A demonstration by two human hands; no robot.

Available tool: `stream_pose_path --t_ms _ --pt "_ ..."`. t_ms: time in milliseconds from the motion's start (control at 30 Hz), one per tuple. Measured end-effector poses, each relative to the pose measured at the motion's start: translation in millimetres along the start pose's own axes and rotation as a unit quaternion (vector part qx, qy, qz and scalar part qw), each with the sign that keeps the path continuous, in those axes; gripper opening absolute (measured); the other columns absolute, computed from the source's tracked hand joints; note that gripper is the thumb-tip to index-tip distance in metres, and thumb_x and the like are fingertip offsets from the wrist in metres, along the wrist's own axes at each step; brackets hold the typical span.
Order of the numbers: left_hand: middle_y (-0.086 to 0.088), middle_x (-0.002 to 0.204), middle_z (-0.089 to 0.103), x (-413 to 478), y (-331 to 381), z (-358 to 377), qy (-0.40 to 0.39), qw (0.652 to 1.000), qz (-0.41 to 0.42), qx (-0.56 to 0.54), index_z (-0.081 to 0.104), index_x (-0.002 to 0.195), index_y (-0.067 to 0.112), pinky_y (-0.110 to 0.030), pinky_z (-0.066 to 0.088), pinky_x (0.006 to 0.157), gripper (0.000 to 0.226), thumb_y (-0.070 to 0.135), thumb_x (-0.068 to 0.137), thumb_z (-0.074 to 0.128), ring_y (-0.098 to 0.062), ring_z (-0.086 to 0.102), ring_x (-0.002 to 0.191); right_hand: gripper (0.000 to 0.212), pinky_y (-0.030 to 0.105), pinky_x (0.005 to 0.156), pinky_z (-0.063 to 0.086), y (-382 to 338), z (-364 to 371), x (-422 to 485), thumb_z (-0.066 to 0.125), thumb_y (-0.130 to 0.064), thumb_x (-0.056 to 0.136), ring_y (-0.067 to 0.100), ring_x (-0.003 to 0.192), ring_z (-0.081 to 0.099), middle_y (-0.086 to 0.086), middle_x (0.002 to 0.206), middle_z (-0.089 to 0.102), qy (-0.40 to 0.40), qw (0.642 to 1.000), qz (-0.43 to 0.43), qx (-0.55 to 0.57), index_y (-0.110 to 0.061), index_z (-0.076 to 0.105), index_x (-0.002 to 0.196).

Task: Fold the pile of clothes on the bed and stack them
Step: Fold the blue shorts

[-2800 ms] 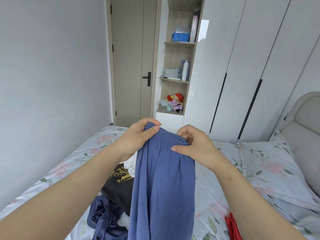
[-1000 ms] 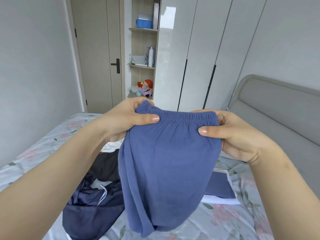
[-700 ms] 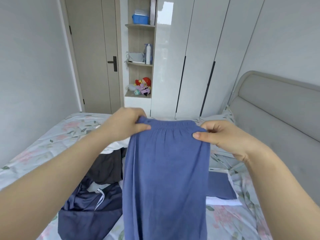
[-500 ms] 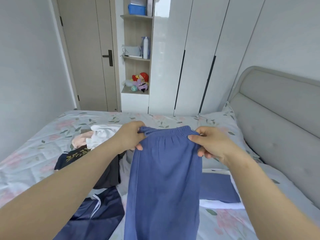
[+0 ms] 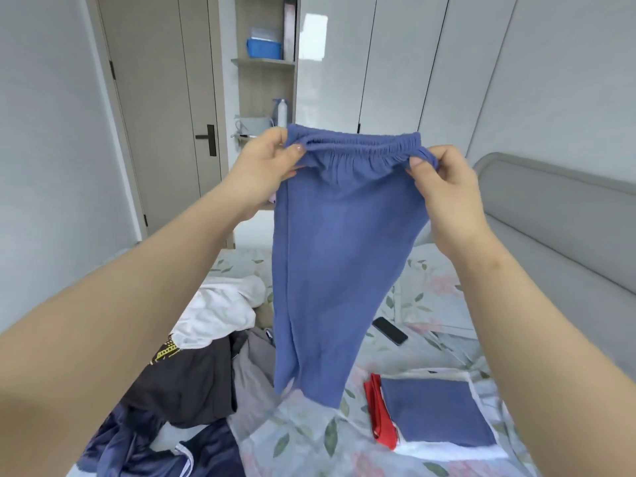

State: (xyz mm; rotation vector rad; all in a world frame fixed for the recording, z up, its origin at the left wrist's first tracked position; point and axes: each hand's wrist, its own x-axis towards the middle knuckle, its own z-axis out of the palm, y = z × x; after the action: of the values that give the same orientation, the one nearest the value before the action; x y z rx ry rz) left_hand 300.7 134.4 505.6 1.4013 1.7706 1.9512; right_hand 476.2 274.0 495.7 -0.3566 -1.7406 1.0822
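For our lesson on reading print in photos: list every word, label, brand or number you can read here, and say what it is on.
No text can be read anywhere.
Black shirt: a yellow print, partly hidden and too blurred to read.
White bottle on the shelf: any label is too small to read.
Blue trousers, phone, folded stack: no writing visible.

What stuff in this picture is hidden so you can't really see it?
Head view, the only one:
- Blue pants, held up by the left hand and right hand, hide the bed behind them.
- The left arm covers part of the black shirt.
- The navy garment is cut off by the bottom edge.
- The folded stack: lower layers show only their edges.
- The shelf items are too small to identify.
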Motion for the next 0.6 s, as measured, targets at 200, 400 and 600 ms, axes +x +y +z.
stream_pose_path --t_ms 200,400,600 --pt "0.020 0.076 0.069 -59 10 0 -0.025 0.997 -0.004 0.071 0.060 0.089 0.026 -0.020 0.052 0.079 0.024 0.015 0.101 0.042 0.004 0.066 0.077 0.016 0.019 0.070 0.045 -10 -27 -53 0.060 -0.014 0.092 0.014 0.077 0.061 0.000 0.080 0.061 -0.056 0.998 0.013 0.010 -0.019 0.054 0.077" --pt "0.019 0.068 0.064 -152 -29 7 -0.120 0.977 -0.095 0.148 0.063 0.088 0.009 -0.012 0.043 0.070 0.022 0.017 0.100 0.046 0.007 0.054 0.067 0.029 0.014 0.059 0.041 21 -59 -139 0.074 0.000 0.076 0.003 0.059 0.050 -0.012 0.063 0.060 -0.163 0.981 0.094 -0.054 -0.015 0.052 0.064" --pt "0.019 0.088 0.068 -246 -82 21 -0.240 0.927 -0.261 0.123 0.068 0.096 0.017 -0.007 0.043 0.082 0.020 0.016 0.098 0.048 0.010 0.059 0.084 0.040 0.024 0.053 0.027 68 -81 -227 0.077 -0.009 0.076 0.006 0.053 0.035 -0.011 0.054 0.039 -0.387 0.876 0.276 -0.079 -0.016 0.040 0.062"
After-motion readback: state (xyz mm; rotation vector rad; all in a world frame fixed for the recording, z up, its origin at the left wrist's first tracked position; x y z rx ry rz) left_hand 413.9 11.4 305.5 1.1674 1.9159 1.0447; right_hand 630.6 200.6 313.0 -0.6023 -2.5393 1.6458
